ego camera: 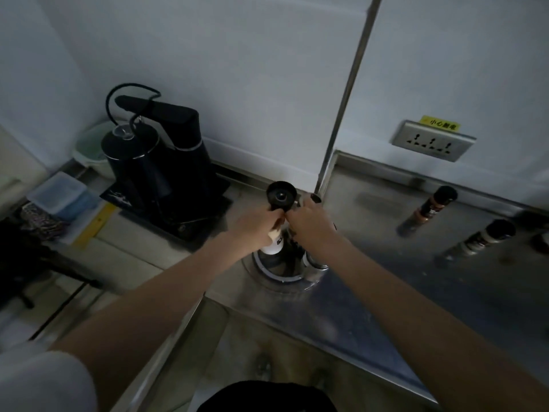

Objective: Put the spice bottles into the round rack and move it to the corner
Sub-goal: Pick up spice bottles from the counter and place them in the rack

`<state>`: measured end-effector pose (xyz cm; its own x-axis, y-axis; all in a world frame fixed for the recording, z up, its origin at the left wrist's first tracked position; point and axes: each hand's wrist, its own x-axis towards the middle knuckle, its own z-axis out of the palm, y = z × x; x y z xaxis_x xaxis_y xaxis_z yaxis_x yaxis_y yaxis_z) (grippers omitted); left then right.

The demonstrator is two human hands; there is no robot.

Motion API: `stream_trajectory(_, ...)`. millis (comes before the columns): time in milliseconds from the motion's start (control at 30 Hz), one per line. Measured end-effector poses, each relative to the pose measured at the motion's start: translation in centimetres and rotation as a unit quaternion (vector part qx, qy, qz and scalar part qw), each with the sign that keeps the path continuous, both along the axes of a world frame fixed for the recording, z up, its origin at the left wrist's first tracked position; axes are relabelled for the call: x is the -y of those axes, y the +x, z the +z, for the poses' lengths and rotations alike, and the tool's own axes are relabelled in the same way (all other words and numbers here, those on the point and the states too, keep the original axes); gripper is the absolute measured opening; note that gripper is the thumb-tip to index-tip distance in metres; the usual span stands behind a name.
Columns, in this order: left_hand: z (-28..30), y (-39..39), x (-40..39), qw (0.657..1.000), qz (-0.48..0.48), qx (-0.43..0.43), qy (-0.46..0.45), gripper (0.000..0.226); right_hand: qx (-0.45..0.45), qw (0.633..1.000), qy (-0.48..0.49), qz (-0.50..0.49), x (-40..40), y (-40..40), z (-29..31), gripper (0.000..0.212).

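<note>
The round rack [282, 273] stands at the left end of the steel counter [371, 307], its black knob [281, 197] on top. My left hand [255, 230] is closed around the rack's stem just under the knob. My right hand [312, 224] is closed on the top of the rack beside it, hiding what lies beneath. A white-bodied bottle [273, 243] and a dark bottle [315, 260] sit in the rack. Two dark-capped spice bottles [430, 208] [481, 237] stand loose on the counter to the right.
A black electric kettle [133, 159] on its black base [178, 209] stands left of the rack. A metal pole [344, 93] rises along the wall behind it. A wall socket [432, 141] is at the right. A plastic box [64, 194] and a bin [95, 147] are at the far left.
</note>
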<state>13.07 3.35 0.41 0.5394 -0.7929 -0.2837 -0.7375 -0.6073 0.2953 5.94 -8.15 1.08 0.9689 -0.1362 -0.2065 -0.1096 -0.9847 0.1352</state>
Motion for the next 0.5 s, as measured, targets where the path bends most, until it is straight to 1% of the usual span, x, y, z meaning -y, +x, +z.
stream_trajectory(100, -1.5, 0.0, -0.3, 0.999, 0.003, -0.019, -0.032, 0.045, 0.016, 1.0, -0.008, -0.001, 0.0, 0.1, -0.7, 0.028)
stream_trajectory(167, -1.4, 0.2, -0.6, 0.997, 0.005, -0.029, -0.077, 0.047, 0.021, 1.0, 0.006, 0.005, 0.1, 0.1, -0.7, 0.03)
stream_trajectory(233, -0.6, 0.7, -1.1, 0.989, 0.021, -0.04, -0.141, 0.045, 0.036, 0.998, 0.046, 0.0, 0.5, 0.1, -0.2, 0.033)
stream_trajectory(267, -0.2, 0.9, -1.3, 0.981, 0.044, -0.058, -0.181, 0.04, 0.052, 0.995, 0.086, -0.014, 0.8, 0.1, 0.2, 0.033)
stream_trajectory(333, 0.3, 1.3, -1.9, 0.951, 0.112, -0.117, -0.265, 0.022, 0.098, 0.974, 0.191, -0.069, 1.9, -0.3, 1.2, 0.028)
stream_trajectory(367, 0.3, 1.4, -2.0, 0.936, 0.15, -0.139, -0.286, 0.017, 0.123, 0.96, 0.231, -0.105, 2.6, -0.6, 1.6, 0.022)
stream_trajectory(433, -0.6, 1.7, -2.0, 0.919, 0.222, -0.159, -0.283, 0.015, 0.183, 0.921, 0.283, -0.198, 4.4, -1.3, 2.2, 0.017)
stream_trajectory(467, -1.2, 1.8, -1.8, 0.916, 0.249, -0.158, -0.271, 0.016, 0.214, 0.898, 0.296, -0.246, 5.2, -1.7, 2.3, 0.017)
stream_trajectory(500, -1.8, 1.9, -1.5, 0.916, 0.263, -0.151, -0.262, 0.017, 0.226, 0.881, 0.301, -0.285, 6.1, -2.0, 2.1, 0.016)
